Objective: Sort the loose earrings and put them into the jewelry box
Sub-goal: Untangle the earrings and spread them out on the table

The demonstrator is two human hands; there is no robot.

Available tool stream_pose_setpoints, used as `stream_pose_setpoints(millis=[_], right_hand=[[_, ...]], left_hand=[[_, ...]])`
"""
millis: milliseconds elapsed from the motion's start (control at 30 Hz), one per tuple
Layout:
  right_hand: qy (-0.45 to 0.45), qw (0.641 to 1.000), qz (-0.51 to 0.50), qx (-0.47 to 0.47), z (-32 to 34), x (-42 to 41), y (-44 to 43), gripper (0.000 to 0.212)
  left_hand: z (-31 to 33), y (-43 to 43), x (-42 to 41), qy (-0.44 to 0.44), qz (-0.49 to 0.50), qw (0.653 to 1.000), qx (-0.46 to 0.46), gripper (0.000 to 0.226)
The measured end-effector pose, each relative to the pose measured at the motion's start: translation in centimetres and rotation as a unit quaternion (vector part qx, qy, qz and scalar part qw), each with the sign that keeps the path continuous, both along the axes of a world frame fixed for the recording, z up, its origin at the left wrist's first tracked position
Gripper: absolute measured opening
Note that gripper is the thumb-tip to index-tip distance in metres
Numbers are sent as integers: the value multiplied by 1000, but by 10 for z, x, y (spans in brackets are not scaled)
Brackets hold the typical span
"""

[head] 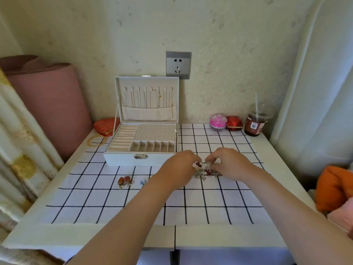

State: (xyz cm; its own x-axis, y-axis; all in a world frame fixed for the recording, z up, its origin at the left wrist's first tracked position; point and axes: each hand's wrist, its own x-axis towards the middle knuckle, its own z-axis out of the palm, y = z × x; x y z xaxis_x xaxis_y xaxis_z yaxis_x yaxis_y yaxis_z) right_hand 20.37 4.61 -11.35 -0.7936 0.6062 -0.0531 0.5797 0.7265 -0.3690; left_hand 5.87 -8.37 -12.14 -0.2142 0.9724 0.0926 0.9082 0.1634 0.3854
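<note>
Left hand [177,167] and right hand [232,163] pinch the earring pile [207,172] — jewelry box [122,158] open behind, cup [255,124] beyond.

1. Box [141,150]: white and open, lid upright at the back. The tray has ring rolls at left, a perforated panel and a row of small compartments.
2. Pile [207,171]: tangled red and silver earrings, near the box's front right corner.
3. Amber pair [125,181] and tiny blue pair [143,182]: side by side before the box.
</note>
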Motion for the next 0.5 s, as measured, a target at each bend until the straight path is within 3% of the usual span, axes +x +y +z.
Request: stream_pose_setpoints(millis=[167,333,500], right_hand=[[-5,1000,3,14,-1,9,5,17],[41,999,29,-1,0,10,4,21],[-3,998,54,10,-1,5,1,14]], left_hand=[[-16,21,4,35,35,997,-60,40],[-12,22,3,-20,35,999,-37,38],[-9,26,-2,-1,54,998,-40,45]])
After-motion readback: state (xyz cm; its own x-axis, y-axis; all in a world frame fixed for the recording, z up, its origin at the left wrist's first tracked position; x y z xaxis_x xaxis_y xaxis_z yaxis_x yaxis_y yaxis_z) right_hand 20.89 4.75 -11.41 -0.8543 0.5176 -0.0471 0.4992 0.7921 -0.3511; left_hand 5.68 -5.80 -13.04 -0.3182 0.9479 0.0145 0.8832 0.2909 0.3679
